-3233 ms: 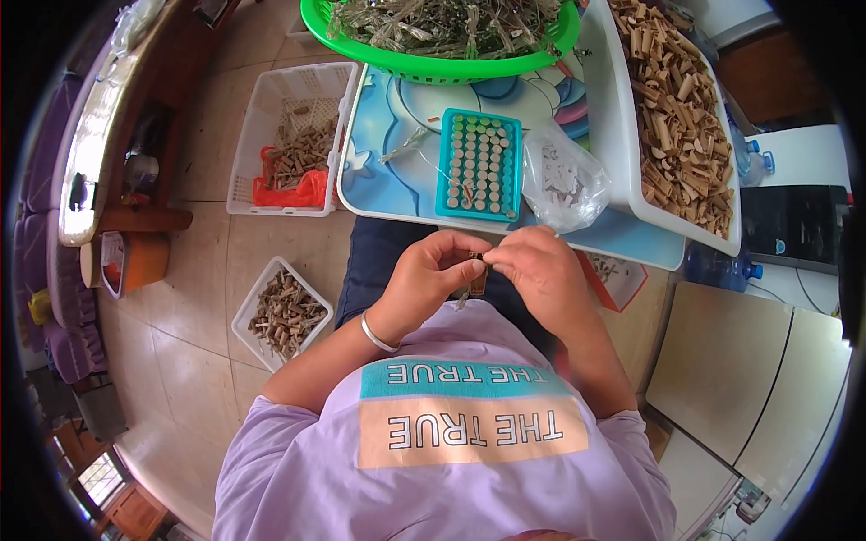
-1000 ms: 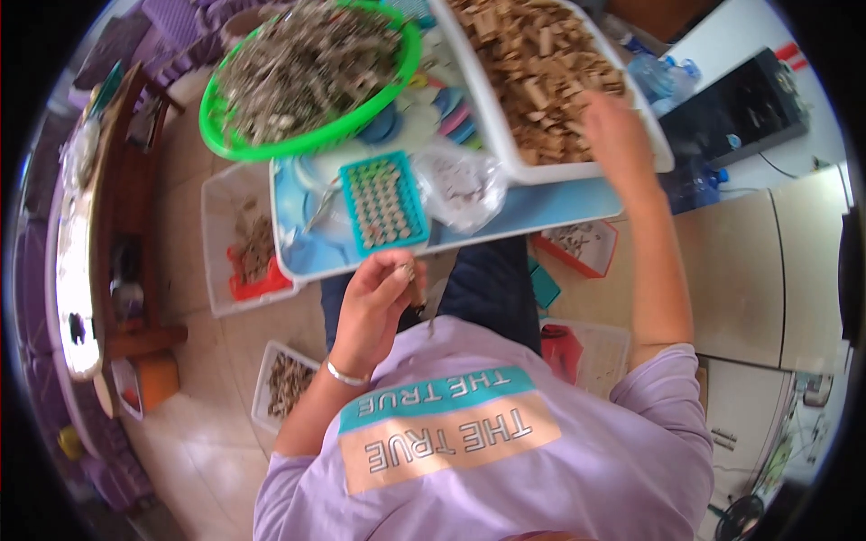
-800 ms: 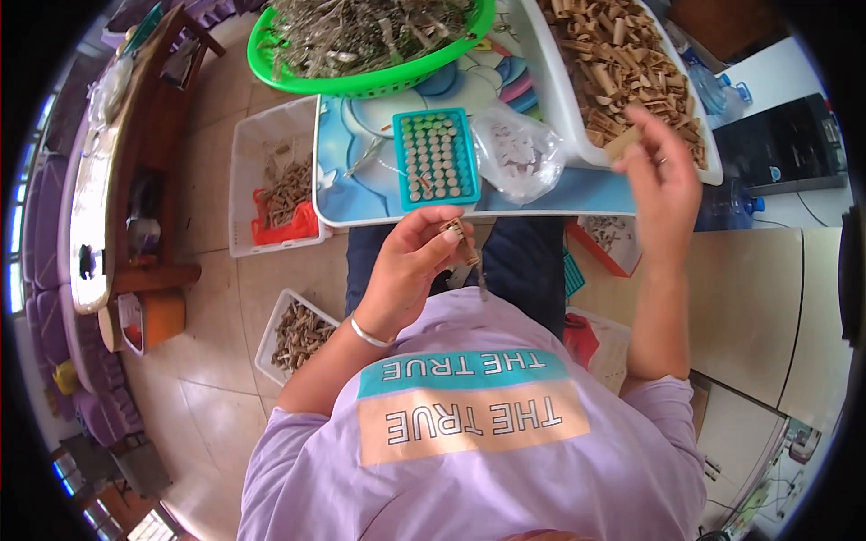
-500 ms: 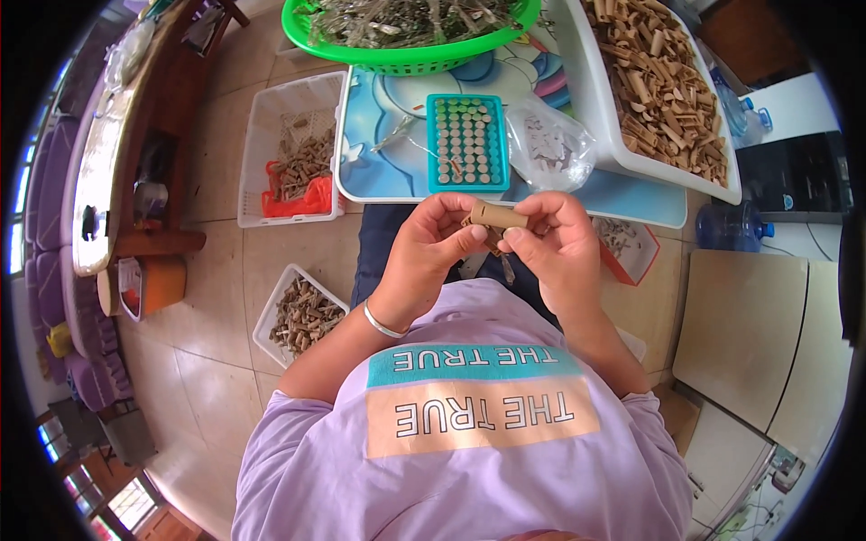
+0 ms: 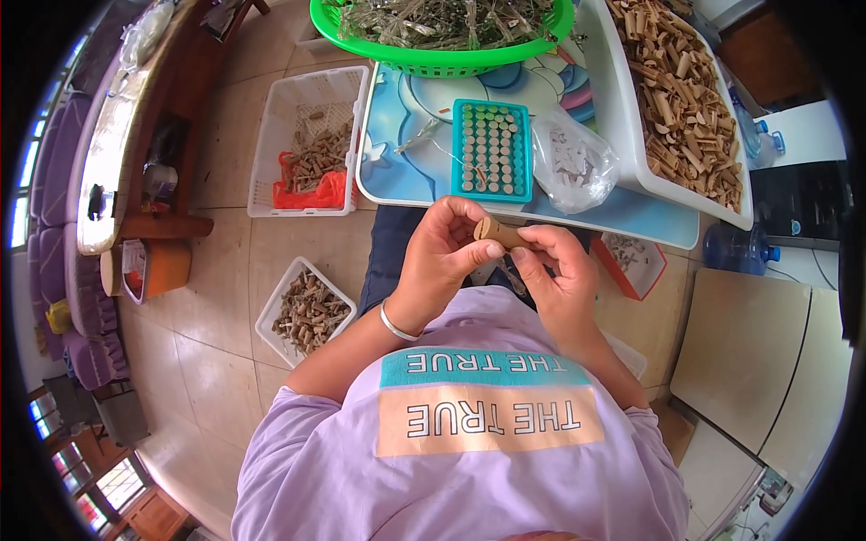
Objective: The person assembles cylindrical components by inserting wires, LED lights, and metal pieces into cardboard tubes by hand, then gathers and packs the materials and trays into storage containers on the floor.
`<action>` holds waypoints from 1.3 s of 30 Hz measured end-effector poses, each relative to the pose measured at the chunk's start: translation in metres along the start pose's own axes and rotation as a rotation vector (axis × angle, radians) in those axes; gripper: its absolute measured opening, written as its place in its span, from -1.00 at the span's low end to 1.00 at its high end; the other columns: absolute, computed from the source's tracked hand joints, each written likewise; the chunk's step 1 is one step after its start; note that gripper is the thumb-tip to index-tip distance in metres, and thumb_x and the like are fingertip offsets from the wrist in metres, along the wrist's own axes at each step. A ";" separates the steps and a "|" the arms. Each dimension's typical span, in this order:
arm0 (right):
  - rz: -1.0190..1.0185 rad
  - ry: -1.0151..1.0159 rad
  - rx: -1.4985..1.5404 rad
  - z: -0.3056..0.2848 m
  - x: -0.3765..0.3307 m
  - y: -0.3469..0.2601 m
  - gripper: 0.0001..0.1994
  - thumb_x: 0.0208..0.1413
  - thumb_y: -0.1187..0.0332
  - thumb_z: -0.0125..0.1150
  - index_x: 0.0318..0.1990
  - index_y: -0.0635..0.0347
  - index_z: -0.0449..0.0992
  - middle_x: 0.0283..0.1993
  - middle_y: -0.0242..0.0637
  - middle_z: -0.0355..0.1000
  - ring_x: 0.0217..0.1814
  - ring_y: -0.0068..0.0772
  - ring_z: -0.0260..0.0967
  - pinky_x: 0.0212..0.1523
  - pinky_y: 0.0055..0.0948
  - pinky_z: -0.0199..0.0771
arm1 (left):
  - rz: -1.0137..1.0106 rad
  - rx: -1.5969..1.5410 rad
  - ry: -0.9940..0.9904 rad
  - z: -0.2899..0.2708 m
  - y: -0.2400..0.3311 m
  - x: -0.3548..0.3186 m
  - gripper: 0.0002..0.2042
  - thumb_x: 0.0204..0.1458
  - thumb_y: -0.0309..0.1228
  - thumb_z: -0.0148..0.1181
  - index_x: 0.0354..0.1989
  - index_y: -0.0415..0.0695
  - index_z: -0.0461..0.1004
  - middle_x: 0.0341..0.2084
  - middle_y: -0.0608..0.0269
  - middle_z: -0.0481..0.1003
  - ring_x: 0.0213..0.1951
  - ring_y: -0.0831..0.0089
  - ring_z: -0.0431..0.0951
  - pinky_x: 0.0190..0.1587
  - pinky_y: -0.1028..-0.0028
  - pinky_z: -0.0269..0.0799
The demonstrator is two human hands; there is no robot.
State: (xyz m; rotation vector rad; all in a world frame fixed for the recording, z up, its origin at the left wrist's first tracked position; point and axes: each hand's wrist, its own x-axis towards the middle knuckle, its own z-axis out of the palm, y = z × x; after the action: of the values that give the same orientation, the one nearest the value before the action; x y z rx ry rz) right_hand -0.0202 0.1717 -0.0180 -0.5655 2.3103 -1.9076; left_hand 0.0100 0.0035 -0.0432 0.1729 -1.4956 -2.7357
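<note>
Home piecework spot: tiled floor (image 5: 225,270), purple sofa (image 5: 54,225), bins of wooden pieces (image 5: 686,99).

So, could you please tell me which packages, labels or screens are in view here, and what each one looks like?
Clear plastic bag: on the blue tray, crumpled, small pale pieces inside.
Water bottle: on the floor at right, blue, lying down.
Shirt print: person's chest, teal and peach bands with lettering.
No screens visible.

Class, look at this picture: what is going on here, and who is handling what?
A seated person holds a small tan wooden piece between both hands, the left hand and right hand meeting over the lap. In front is a blue tray with a teal rack of round pegs and a plastic bag. A white bin of wooden pieces and a green basket stand beyond.
</note>
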 end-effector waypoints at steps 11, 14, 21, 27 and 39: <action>0.111 -0.100 -0.009 -0.008 0.004 -0.005 -0.78 0.04 0.53 0.30 -0.15 0.31 0.46 -0.23 -0.20 0.51 -0.21 -0.42 0.53 -0.19 -0.51 0.53 | 0.138 0.252 -0.002 0.004 -0.005 -0.002 -0.60 -0.05 -0.51 0.38 -0.05 -0.21 0.36 -0.18 0.28 0.41 -0.18 0.57 0.50 -0.11 0.55 0.49; -0.065 -0.044 -0.074 -0.003 0.002 0.000 -0.73 -0.03 0.54 0.35 -0.14 0.29 0.47 -0.22 -0.17 0.51 -0.20 -0.31 0.52 -0.20 -0.44 0.53 | 0.138 0.223 -0.015 0.004 -0.007 -0.002 -0.64 -0.05 -0.53 0.38 -0.08 -0.21 0.39 -0.16 0.29 0.40 -0.18 0.56 0.49 -0.10 0.54 0.50; -0.233 -0.036 -0.237 -0.017 -0.004 0.015 -0.63 -0.10 0.54 0.38 -0.07 0.23 0.46 -0.21 -0.12 0.50 -0.22 -0.08 0.48 -0.22 -0.31 0.49 | 0.240 0.450 -0.147 0.009 0.010 -0.005 -0.54 -0.13 -0.60 0.38 0.03 -0.20 0.45 -0.16 0.21 0.44 -0.24 0.47 0.53 -0.24 0.52 0.58; -0.197 -0.134 -0.254 -0.016 -0.004 0.015 -0.71 -0.04 0.49 0.32 -0.11 0.24 0.48 -0.25 -0.13 0.50 -0.24 -0.04 0.46 -0.24 -0.24 0.47 | 0.362 0.780 -0.263 0.006 0.017 0.007 -0.67 -0.16 -0.55 0.40 -0.15 -0.21 0.53 -0.36 0.18 0.52 -0.35 0.40 0.57 -0.34 0.50 0.56; -0.265 -0.011 -0.511 -0.045 0.027 0.021 -0.60 -0.10 0.18 0.39 -0.13 0.20 0.50 -0.19 -0.17 0.45 -0.13 -0.07 0.38 -0.09 -0.18 0.39 | -0.148 0.079 0.003 0.006 -0.019 0.008 -0.76 0.14 -0.48 0.18 -0.02 -0.19 0.47 -0.13 0.28 0.49 -0.13 0.54 0.50 -0.05 0.52 0.43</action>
State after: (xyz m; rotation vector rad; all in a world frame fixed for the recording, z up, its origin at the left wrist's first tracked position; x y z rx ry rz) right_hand -0.0633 0.2072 -0.0239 -0.9659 2.8442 -1.3704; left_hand 0.0025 0.0179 -0.0564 0.3013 -1.6552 -2.7863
